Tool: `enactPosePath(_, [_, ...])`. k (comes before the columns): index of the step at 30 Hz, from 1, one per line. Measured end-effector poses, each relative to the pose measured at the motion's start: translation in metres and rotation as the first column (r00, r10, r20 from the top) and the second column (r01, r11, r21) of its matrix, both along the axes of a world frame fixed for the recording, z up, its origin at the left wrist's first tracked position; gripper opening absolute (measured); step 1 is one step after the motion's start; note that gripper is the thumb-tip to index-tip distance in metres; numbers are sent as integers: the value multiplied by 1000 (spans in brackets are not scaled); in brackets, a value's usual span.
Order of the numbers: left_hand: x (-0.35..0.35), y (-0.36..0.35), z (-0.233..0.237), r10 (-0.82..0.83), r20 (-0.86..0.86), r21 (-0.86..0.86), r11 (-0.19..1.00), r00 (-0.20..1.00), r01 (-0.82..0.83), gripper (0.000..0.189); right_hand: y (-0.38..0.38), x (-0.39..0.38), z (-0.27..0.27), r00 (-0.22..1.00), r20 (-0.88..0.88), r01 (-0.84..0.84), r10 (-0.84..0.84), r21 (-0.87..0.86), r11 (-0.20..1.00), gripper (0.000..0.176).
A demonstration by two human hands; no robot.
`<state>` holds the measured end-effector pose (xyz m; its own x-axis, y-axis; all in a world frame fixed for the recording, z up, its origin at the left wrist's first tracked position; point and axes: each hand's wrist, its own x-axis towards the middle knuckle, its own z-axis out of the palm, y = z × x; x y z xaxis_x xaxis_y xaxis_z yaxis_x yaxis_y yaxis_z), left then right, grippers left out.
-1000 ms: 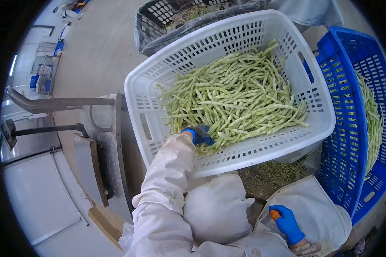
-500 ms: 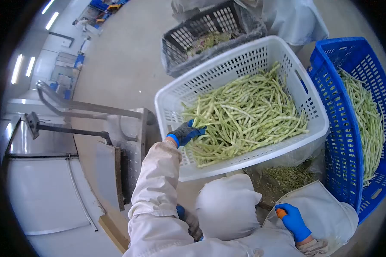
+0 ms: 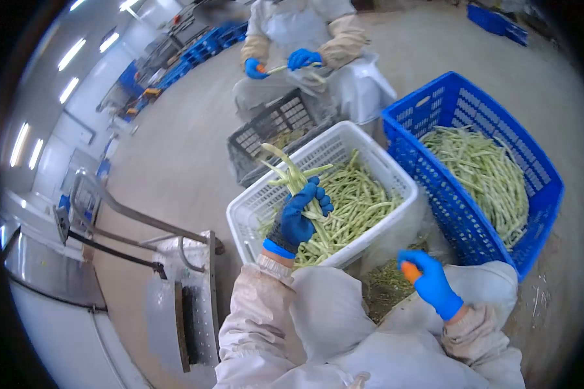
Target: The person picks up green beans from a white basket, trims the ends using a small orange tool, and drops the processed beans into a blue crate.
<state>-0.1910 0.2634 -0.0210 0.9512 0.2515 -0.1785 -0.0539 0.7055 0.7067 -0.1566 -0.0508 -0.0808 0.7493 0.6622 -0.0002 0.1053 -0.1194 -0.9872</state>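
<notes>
My left hand [image 3: 296,217], in a dark blue glove, is closed around a bunch of long pale green beans [image 3: 294,176]. It holds them up over the white crate [image 3: 239,227], their tips pointing up and away from me. More beans [image 3: 363,198] lie heaped inside that crate. My right hand [image 3: 435,288], in a bright blue glove, grips a short orange handle [image 3: 410,271] above my lap; whatever is attached to the handle cannot be made out. Below and between my hands sits a pile of bean trimmings [image 3: 389,282].
At the right stands a blue crate [image 3: 444,198] with beans [image 3: 483,175] in it. A dark, plastic-lined crate [image 3: 240,152] sits beyond the white one. A co-worker [image 3: 298,32] sits opposite, blue gloves holding beans and an orange-handled tool. A metal trolley [image 3: 204,279] is at the left.
My left hand has come up out of the heap and now holds a bunch of beans. My right hand has lifted slightly. The view has tilted up, bringing the co-worker into sight.
</notes>
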Motion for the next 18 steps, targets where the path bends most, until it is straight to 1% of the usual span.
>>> enactPosePath(1, [2,-18,5,-29,56,-30,999,998,31,23,6,5,11,999,-10,43,-42,82,996,31])
enactPosePath(3, [4,-52,12,-57,83,-66,996,995,63,24,16,11,40,997,63,39,-51,182,983,36])
enactPosePath(4, [4,-69,14,-54,94,-95,993,994,63,24,19,10,61,991,132,12,-31,146,989,37])
enactPosePath(5, [3,-85,17,-24,67,-61,998,997,28,25,19,9,79,980,198,-16,-5,107,994,38])
enactPosePath(6, [3,-97,16,-41,75,-71,996,996,46,25,18,11,84,978,206,1,-21,97,995,38])
enactPosePath(7, [1,-107,14,-24,69,37,999,997,22,25,17,12,84,926,377,-35,14,50,998,39])
enactPosePath(8, [0,-116,14,-2,66,145,989,998,-7,26,17,14,82,843,534,-66,59,-6,998,39])
enactPosePath(9, [-2,-124,15,1,69,167,986,998,-13,28,15,14,79,809,583,-93,78,-4,996,39])
enactPosePath(10, [-4,-129,15,-2,71,159,987,997,-9,28,13,15,77,808,584,-89,80,-13,996,39])
enactPosePath(12, [-6,-137,15,25,3,153,988,1000,-25,26,7,15,73,744,639,-123,197,-158,980,39])
enactPosePath(13, [-7,-139,15,27,5,149,988,1000,-28,26,5,14,73,742,640,-125,200,-162,979,39])
enactPosePath(15, [-8,-141,12,41,-98,81,996,994,-33,23,2,11,72,681,704,-98,200,-183,978,39])
enactPosePath(16, [-9,-142,12,43,-93,81,996,995,-36,23,2,11,72,677,708,-99,202,-183,978,39])
enactPosePath(18, [-10,-144,12,58,-154,25,998,986,-55,19,0,9,70,473,865,-30,167,-173,984,39])
